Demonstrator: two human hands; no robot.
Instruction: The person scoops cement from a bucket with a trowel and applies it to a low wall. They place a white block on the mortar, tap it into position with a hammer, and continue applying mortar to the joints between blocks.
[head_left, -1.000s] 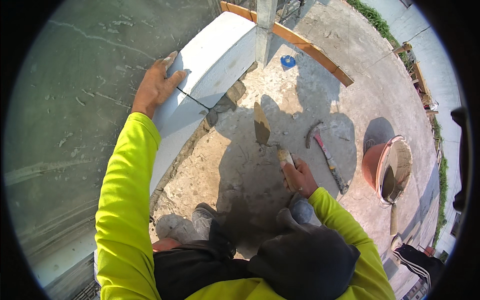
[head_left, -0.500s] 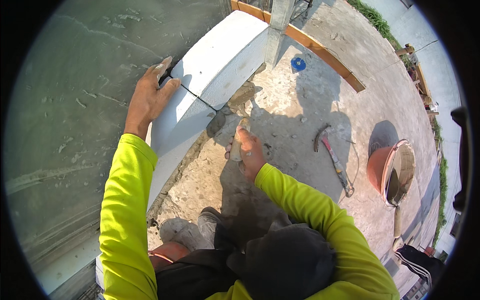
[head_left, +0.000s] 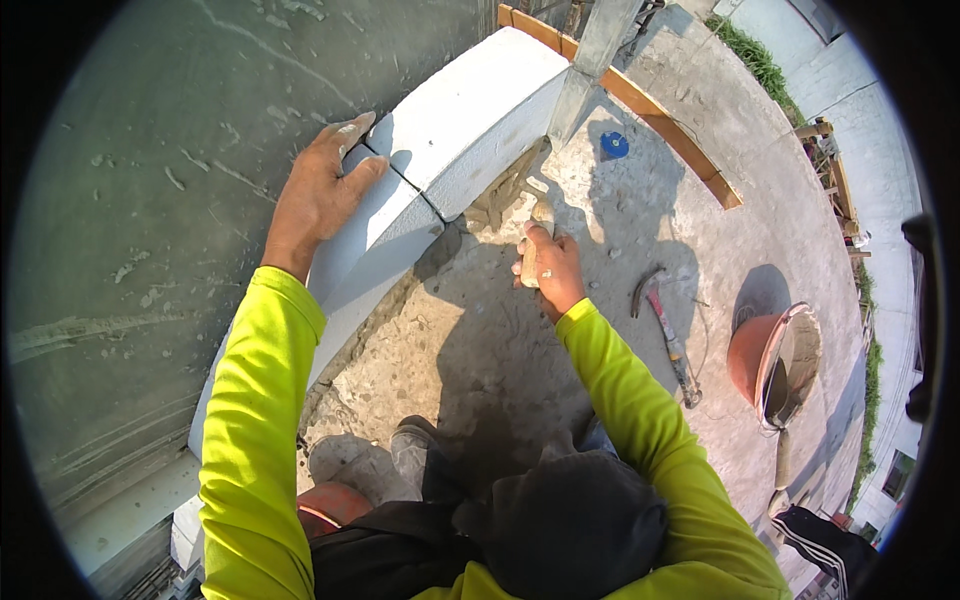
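My left hand (head_left: 318,190) lies on the white blocks beside the dark wall, its thumb and fingers apart around the back end of a joint. The nearer white block (head_left: 385,220) meets the farther white block (head_left: 490,105) at that joint, a thin dark line. My right hand (head_left: 553,268) is closed around the pale wooden handle (head_left: 530,270) of a tool, held over the floor in front of the blocks. The working end of this tool blends into the rough mortar and I cannot make it out.
A claw hammer (head_left: 665,325) lies on the concrete floor at the right, short of an orange bucket (head_left: 757,352). Beyond are a blue round object (head_left: 614,145), a grey post (head_left: 590,60) and a wooden board (head_left: 665,125). The grey wall (head_left: 180,250) borders the left.
My right hand has moved forward and to the right with the wooden-handled tool, away from the block face. My left hand stays at the joint while the view has shifted slightly.
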